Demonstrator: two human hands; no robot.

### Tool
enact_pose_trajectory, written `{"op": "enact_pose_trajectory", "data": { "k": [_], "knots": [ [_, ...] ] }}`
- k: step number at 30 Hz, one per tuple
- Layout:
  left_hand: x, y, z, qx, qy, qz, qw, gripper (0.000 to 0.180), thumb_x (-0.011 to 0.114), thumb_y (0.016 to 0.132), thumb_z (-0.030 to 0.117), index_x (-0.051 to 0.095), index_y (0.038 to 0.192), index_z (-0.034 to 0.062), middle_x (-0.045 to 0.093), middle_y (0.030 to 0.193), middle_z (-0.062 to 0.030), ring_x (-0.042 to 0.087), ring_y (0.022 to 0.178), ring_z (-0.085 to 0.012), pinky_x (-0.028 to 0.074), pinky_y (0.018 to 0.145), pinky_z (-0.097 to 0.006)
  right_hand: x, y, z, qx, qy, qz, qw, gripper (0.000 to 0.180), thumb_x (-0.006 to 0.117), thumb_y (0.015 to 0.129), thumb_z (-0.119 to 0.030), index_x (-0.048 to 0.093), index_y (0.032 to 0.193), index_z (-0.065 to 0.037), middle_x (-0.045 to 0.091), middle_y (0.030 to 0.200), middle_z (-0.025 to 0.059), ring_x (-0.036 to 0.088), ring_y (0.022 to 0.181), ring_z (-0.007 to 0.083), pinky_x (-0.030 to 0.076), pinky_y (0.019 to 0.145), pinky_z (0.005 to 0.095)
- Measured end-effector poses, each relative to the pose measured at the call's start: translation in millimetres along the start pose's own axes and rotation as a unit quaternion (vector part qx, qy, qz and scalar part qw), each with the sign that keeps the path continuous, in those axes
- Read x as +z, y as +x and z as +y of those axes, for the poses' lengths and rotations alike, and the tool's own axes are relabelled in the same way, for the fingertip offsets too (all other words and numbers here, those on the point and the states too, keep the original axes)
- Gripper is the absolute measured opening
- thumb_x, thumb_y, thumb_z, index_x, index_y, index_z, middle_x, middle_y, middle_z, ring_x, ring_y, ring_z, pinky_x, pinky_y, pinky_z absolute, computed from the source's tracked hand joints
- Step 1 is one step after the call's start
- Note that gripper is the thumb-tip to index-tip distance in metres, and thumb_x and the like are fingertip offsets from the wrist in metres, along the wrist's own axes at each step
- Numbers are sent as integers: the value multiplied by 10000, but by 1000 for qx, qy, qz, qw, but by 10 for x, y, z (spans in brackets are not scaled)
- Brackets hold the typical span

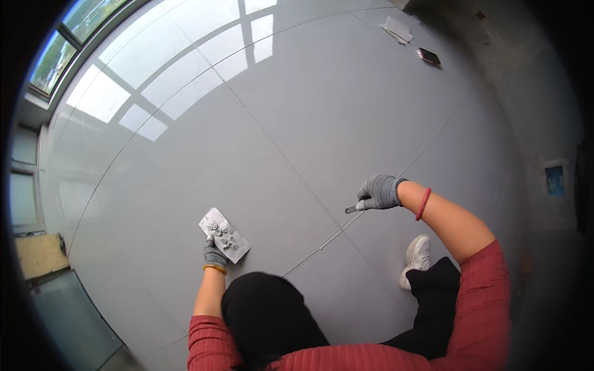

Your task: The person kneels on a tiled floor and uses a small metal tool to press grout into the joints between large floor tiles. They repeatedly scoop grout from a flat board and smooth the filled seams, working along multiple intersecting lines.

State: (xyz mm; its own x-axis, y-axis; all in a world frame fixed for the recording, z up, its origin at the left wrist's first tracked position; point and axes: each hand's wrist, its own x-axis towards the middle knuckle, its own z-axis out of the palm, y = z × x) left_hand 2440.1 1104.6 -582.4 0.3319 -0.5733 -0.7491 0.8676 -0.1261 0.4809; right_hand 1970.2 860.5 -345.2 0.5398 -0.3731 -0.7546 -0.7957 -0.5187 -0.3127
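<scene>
My left hand [215,255], in a grey knit glove, grips the near end of a flat white rectangular card or board [237,248]. Several curled grey lumps [223,235] of soft-looking material lie on top of it. On the right, my gloved right hand [378,191] is closed around a small flat dark blade, like a scraper [351,210]. Its tip points left, beside a pale line along a floor tile joint [320,248]; whether it touches the floor I cannot tell. The tool's handle is hidden in my fist.
Large glossy grey tiles [266,179] cover the floor, reflecting the windows [55,62] at upper left. White sheets [396,30] and a phone [428,57] lie far right. My shoe [418,255] stands near the joint; a yellowish board [41,255] is at the left edge.
</scene>
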Motion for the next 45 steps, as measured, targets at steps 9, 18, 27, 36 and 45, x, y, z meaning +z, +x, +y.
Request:
{"op": "enact_pose_trajectory", "data": {
  "k": [9, 18, 27, 36, 45],
  "knots": [
    [-280, -2829, -96, 215, -107, -39, 970, 527, 487, 932, 341, 383, 1408, 140, 399, 1440, -100, 383, 1301, -324, 287, 1082, -541, 18, 1521, -440, -262, -86, -123, 954, 368, 564, 851, -418, 696, 823, -76, 643, 717, 123, 599, 682, 276, 479, 686, 405],
    [-56, -4513, -2119, 375, -357, 280, 808, 576, 403, 962, 421, 354, 1422, 78, 347, 1469, -112, 341, 1321, -315, 238, 1111, -475, 756, 1957, -1047, -227, -73, -188, 953, 449, 600, 801, -454, 648, 680, -25, 601, 640, 96, 562, 635, 206, 475, 648, 366],
    [-260, -4370, -2337, 313, -315, 272, 854, 532, 435, 964, 376, 368, 1412, 98, 423, 1392, -125, 417, 1256, -306, 319, 1062, -497, 1021, 2689, -1441, -265, -217, -149, 928, 521, 537, 833, -511, 696, 849, -15, 670, 814, 177, 629, 782, 339, 500, 771, 425],
    [-805, -4529, -2560, 281, -277, 202, 896, 472, 403, 982, 376, 437, 1368, 106, 477, 1354, -99, 453, 1230, -267, 324, 1067, -447, 1557, 2756, -1572, -249, -247, -136, 926, 536, 514, 863, -502, 696, 893, 1, 666, 792, 190, 627, 755, 341, 504, 757, 423],
    [-605, -4571, -2336, 269, -272, 127, 915, 519, 411, 978, 371, 358, 1418, 102, 408, 1411, -118, 408, 1270, -287, 294, 1087, -465, 1467, 2550, -1595, -247, -250, -128, 927, 533, 510, 871, -497, 686, 820, 3, 635, 725, 201, 604, 676, 334, 496, 717, 428]
  ]
}}
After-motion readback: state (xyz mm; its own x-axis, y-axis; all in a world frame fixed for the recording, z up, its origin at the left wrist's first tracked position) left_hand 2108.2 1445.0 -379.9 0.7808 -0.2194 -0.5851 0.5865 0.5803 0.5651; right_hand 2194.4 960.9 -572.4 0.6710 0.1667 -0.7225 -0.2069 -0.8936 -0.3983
